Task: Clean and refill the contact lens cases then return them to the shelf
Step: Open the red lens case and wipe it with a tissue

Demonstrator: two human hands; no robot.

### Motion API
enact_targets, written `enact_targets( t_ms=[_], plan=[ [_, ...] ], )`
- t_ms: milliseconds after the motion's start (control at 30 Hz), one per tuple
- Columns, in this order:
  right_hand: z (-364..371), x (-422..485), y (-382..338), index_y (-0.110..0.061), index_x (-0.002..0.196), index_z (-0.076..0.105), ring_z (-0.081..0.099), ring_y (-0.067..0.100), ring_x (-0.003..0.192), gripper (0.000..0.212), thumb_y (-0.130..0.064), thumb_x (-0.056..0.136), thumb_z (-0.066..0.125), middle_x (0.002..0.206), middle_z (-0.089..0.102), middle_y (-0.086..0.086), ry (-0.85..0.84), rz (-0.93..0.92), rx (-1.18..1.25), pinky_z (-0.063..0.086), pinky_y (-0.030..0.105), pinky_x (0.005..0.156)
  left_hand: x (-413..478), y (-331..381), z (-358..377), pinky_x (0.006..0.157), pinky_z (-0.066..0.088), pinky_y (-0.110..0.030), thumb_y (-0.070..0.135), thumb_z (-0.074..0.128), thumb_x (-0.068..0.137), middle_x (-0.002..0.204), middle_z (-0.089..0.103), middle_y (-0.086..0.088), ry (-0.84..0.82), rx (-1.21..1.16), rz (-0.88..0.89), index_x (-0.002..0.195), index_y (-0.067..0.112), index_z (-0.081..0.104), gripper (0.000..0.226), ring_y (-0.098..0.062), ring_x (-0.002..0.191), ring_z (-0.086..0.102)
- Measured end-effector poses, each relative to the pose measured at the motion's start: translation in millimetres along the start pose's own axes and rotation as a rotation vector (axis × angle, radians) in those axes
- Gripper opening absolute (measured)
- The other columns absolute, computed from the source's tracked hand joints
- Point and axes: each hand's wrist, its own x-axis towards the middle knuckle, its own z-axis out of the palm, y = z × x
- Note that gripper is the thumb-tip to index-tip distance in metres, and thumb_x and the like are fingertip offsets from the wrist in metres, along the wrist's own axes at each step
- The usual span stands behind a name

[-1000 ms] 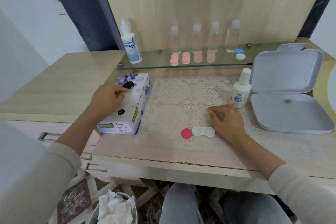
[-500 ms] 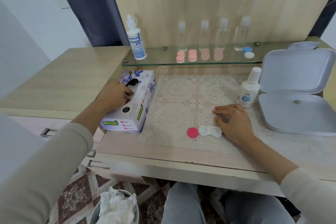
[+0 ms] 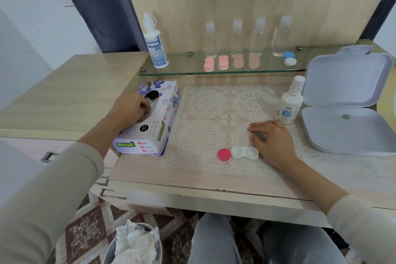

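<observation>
Head view: the left hand point(image 3: 130, 109) has its fingers curled into the tissue box point(image 3: 150, 126) slot, presumably for a wipe; whether they pinch tissue cannot be told. The right hand point(image 3: 272, 139) rests loosely curled, gripping nothing evident, on the lace mat point(image 3: 203, 113) just beside the uncapped lens case point(image 3: 245, 152) and its pink cap point(image 3: 224, 154).

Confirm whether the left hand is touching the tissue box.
Touching: the head view shows the left hand on the tissue box top, fingers curled into its opening.

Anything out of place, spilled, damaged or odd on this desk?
Nothing spilled or damaged. The lens case lies open on the mat with only one pink cap beside it; no second cap is visible. The left hand is at the tissue box opening; the right hand rests on the mat.
</observation>
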Motion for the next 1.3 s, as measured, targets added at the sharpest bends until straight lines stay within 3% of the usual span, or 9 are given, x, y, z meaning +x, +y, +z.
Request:
enact_targets(
  t_ms=[200,333,500,667,833,1000,1133,1233,1300],
  plan=[
    [-0.3,-0.8,-0.8,-0.011,0.095,0.073,0.051,0.02,0.104,0.02,-0.007,0.078,0.066,0.104,0.07,-0.001,0.004,0.008,0.003,0.03,0.02,0.08,2.3,2.5,-11.8,0.073,0.033,-0.029,0.002,0.06,0.082,0.085,0.069,-0.021,0.174,-0.13,-0.039,0.086,0.005,0.073,0.014,-0.032,0.08,0.05],
    [-0.3,-0.8,-0.6,-0.012,0.096,0.073,0.051,0.019,0.105,0.019,-0.008,0.079,0.066,0.105,0.07,-0.002,-0.003,0.013,0.007,0.03,0.019,0.08,4.5,9.7,-38.9,0.075,0.033,-0.021,0.003,0.059,0.084,0.092,0.07,-0.015,0.279,-0.184,-0.042,0.091,0.003,0.072,0.015,-0.019,0.077,0.051],
    [-0.4,-0.9,-1.3,-0.012,0.095,0.073,0.051,0.02,0.104,0.019,-0.007,0.078,0.066,0.104,0.07,-0.002,0.001,0.012,0.011,0.031,0.021,0.081,4.2,22.9,-65.3,0.075,0.035,-0.021,0.008,0.062,0.084,0.084,0.066,-0.005,0.383,-0.282,0.007,0.088,0.005,0.071,0.011,-0.015,0.076,0.051],
    [-0.6,-1.2,-0.4,-0.012,0.096,0.073,0.051,0.02,0.105,0.019,-0.008,0.078,0.066,0.104,0.07,-0.001,-0.003,0.01,0.015,0.031,0.021,0.081,5.1,33.1,-65.5,0.076,0.043,-0.025,0.007,0.058,0.086,0.085,0.061,-0.005,0.314,-0.339,0.045,0.089,0.003,0.063,0.007,-0.018,0.078,0.054],
    [0.4,-1.4,1.0,-0.012,0.096,0.073,0.051,0.02,0.105,0.019,-0.008,0.078,0.066,0.105,0.07,-0.001,-0.002,0.006,0.011,0.032,0.021,0.082,5.0,43.2,-60.6,0.068,0.04,-0.007,0.007,0.06,0.085,0.086,0.06,-0.002,0.358,-0.394,0.114,0.092,0.003,0.064,0.009,-0.004,0.07,0.053],
    [0.9,-1.0,0.8,-0.012,0.095,0.073,0.051,0.02,0.104,0.019,-0.008,0.078,0.066,0.105,0.07,-0.001,0.002,0.011,0.015,0.032,0.023,0.082,4.9,43.2,-43.0,0.079,0.041,-0.022,0.012,0.064,0.084,0.092,0.064,-0.001,0.092,-0.293,0.121,0.1,0.01,0.068,0.017,-0.012,0.082,0.055],
    [0.8,-1.1,1.1,-0.011,0.095,0.073,0.052,0.021,0.103,0.019,-0.007,0.077,0.066,0.103,0.07,-0.001,0.006,0.006,0.025,0.033,0.022,0.083,0.9,34.6,-19.9,0.082,0.041,-0.02,0.005,0.057,0.087,0.114,0.063,-0.005,-0.083,-0.256,0.068,0.114,0.014,0.063,0.029,-0.011,0.092,0.055],
    [1.1,-0.6,1.2,-0.011,0.094,0.073,0.053,0.021,0.102,0.019,-0.006,0.077,0.067,0.102,0.07,0.0,0.009,-0.004,0.021,0.033,0.021,0.082,0.1,30.4,-15.5,0.066,0.038,-0.016,-0.003,0.043,0.09,0.119,0.059,-0.008,-0.049,-0.292,0.014,0.115,0.016,0.061,0.036,-0.012,0.093,0.052],
    [1.2,-0.5,1.0,-0.011,0.094,0.073,0.053,0.021,0.102,0.019,-0.006,0.077,0.067,0.102,0.071,0.0,0.016,-0.005,0.026,0.033,0.021,0.083,0.5,29.9,-17.8,0.07,0.04,-0.019,0.002,0.045,0.091,0.117,0.06,-0.011,0.067,-0.307,-0.032,0.111,0.013,0.064,0.029,-0.019,0.095,0.054]
  ],
)
